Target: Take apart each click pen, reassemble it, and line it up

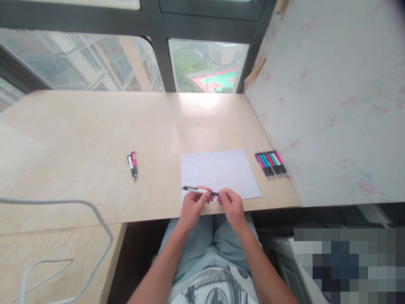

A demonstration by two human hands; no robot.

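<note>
Nearest to us, pale-blue denim legs [198, 236] lie below our fingers. Above them our left hand [192, 207] closes its thumb and fingers round the barrel of a slim white-and-black plastic pen [196, 190], its clicker end pointing leftward; our right hand [233, 207] curls in a narrow pinch at the pen's dark front end, hiding the tip. To work well here, we judge it best to keep the left grip steady, both hands in line with the barrel, and the right pinch light, so nothing slips.

Under and just beyond our fingers lies a white rectangular paper sheet [221, 173]. Farther off, right of our fingers, is a tight row of purple, teal, pink and white pens with black grips [271, 164]; well to the left, a white pen and a pink pen [134, 159] lie side by side.

Small lines of writing cross the sheet's far edge, too small to read. We can make out no brand.
</note>
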